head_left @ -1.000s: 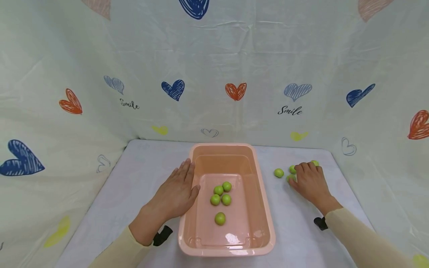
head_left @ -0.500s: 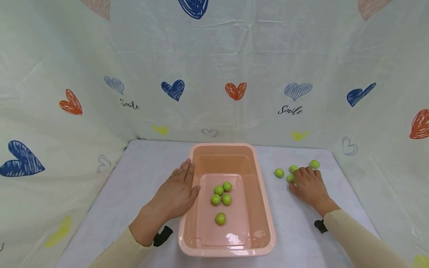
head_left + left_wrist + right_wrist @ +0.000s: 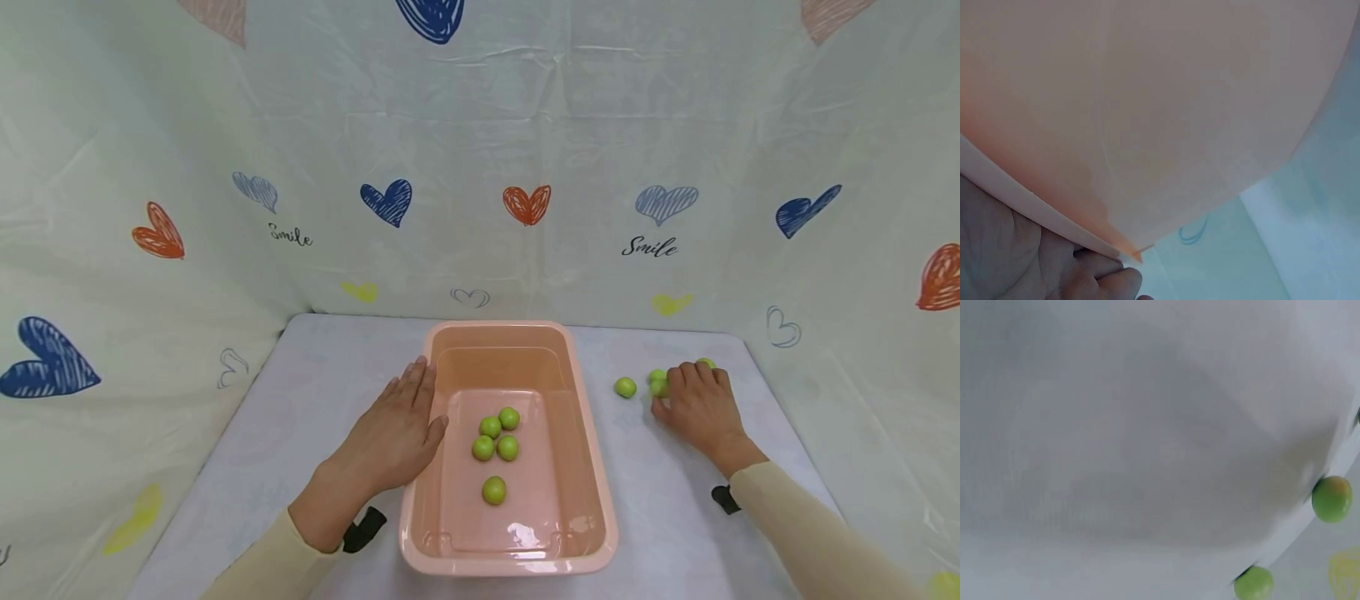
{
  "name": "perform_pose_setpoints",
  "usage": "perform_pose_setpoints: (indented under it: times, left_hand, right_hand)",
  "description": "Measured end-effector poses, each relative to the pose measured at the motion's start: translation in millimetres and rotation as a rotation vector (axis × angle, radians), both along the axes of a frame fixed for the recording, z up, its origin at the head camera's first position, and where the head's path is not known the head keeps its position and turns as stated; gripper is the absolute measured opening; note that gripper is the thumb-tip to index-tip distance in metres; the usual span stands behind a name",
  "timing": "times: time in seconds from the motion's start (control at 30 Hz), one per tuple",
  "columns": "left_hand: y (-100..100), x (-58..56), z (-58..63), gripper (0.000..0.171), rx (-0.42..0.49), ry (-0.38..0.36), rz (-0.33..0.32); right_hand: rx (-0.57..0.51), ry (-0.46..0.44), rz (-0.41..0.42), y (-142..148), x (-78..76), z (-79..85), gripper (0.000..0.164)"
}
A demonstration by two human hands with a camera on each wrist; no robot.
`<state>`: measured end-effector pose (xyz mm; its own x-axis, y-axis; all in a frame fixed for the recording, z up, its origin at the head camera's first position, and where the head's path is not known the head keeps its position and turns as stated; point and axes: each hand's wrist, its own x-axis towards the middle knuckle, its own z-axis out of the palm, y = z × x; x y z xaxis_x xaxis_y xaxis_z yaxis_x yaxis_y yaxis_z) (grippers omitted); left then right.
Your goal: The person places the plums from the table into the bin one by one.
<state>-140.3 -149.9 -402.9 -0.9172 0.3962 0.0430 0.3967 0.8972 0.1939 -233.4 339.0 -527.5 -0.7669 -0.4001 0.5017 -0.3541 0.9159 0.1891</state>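
Note:
A pink plastic basin (image 3: pixel 540 492) stands mid-table in the head view, with several small round green fruits (image 3: pixel 493 490) on its floor. My left hand (image 3: pixel 393 429) lies along its left rim, fingers straight. The left wrist view shows that hand (image 3: pixel 1054 262) against the outside of the basin wall (image 3: pixel 1179 125). At right, my right hand (image 3: pixel 701 408) curls over the table and pinches a green fruit (image 3: pixel 659 389) between thumb and fingers. Another green fruit (image 3: pixel 657 376) sits just behind it. The right wrist view shows two fruits (image 3: pixel 1332 499) but not the hand.
One loose green fruit (image 3: pixel 626 387) lies between the basin and my right hand. Another fruit (image 3: pixel 706 363) shows partly behind the fingers. The pale table (image 3: pixel 345 358) ends at a curtain (image 3: pixel 585 125) printed with hearts.
My right hand dips toward the fruits, then shifts slightly right and away from me. The nearest fruit moves with it, up close to the one behind. The left hand stays still.

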Motion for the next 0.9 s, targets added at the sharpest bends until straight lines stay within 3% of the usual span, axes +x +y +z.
perform_pose_setpoints:
  times: [0.23, 0.7, 0.9]
  left_hand:
    - [1, -0.3, 0.6, 0.074, -0.006, -0.004, 0.006]
    - [1, -0.7, 1.5, 0.073, -0.046, 0.023, -0.002]
    - [1, 0.2, 3.1, 0.073, -0.045, 0.022, 0.001]
  right_hand:
    - [0.053, 0.022, -0.003, 7, -3.3, 7.3, 0.040]
    - [-0.005, 0.028, 0.029, -4, -7.3, 16.0, 0.040]
    - [-0.029, 0.073, 0.067, -16, -11.7, 24.5, 0.038]
